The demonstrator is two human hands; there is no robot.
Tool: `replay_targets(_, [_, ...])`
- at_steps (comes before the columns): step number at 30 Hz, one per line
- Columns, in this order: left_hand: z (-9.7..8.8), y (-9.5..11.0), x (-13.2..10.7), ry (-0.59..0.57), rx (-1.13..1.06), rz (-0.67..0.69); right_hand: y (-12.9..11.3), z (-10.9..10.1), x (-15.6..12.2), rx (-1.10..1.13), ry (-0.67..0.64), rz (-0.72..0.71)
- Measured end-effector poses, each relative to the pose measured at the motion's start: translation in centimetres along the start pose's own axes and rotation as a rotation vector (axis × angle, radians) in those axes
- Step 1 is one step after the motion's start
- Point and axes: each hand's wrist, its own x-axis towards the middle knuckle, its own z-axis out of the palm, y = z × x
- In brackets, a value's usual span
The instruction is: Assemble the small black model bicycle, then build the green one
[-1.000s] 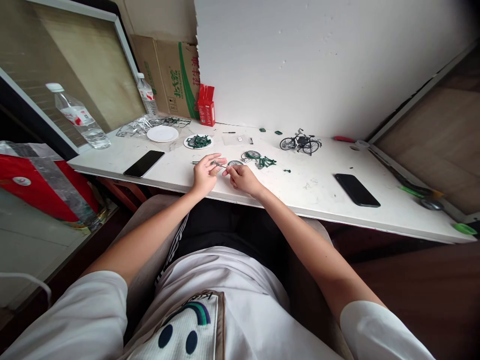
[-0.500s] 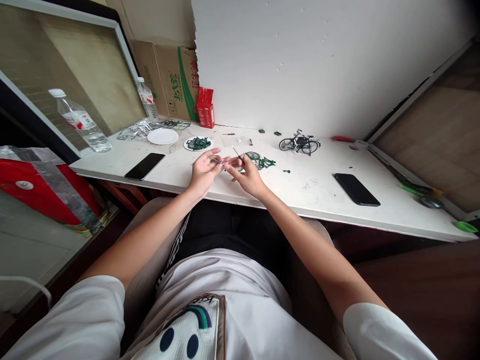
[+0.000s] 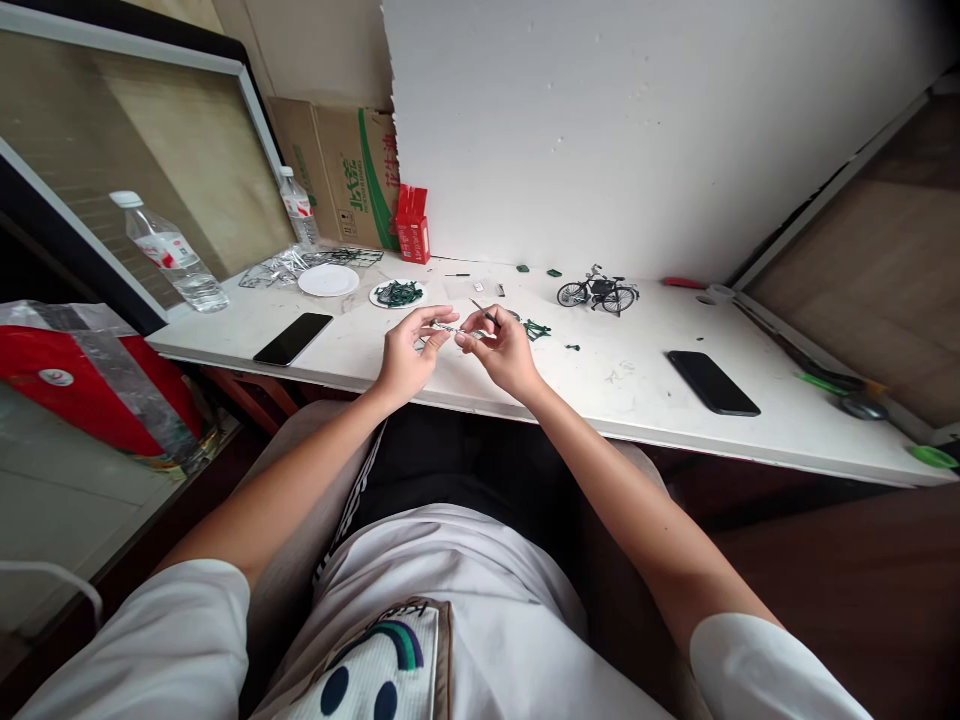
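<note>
Between my two hands is a small, thin, silvery model part (image 3: 446,327), held in the air just over the table's front part. My left hand (image 3: 405,355) pinches its left end between thumb and fingers. The thumb and fingertips of my right hand (image 3: 508,352) meet its other end. A slim black tool with a pale tip, like a small screwdriver (image 3: 489,316), also lies in my right hand, pointing up and left. Green model bicycle parts (image 3: 537,329) lie on the table behind my right hand, partly hidden by it.
An assembled black model bicycle (image 3: 598,290) stands at the back. Green parts fill a white plate (image 3: 374,300); beside it are another white plate (image 3: 328,280) and a phone (image 3: 292,339). A second phone (image 3: 713,382) lies right. Bottles (image 3: 176,258) and a red box (image 3: 412,225) stand left.
My fingers have closed in more on the silvery part, and my right fingers have curled. The black tool has tilted flatter. The view has shifted slightly.
</note>
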Motion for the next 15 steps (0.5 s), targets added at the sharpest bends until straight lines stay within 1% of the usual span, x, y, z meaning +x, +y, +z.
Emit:
replay_targets(3, [-0.6,0.7,0.4,-0.049,0.153,0.107,-0.5,-0.3,0.3,0.016,0.01,-0.016])
replay_targets(6, [-1.0,1.4,0.9,-0.065,0.23,0.184,-1.1,-0.6,0.6,0.052,0.001,-0.046])
replay_targets(10, [-0.9,2.4,1.6,-0.054,0.242,0.223,-2.1,-1.0,1.2,0.06,-0.002,-0.067])
replay_targets(15, [-0.4,3.8,2.1,-0.043,0.185,0.231,-3.2,-1.5,2.0,0.032,0.026,-0.16])
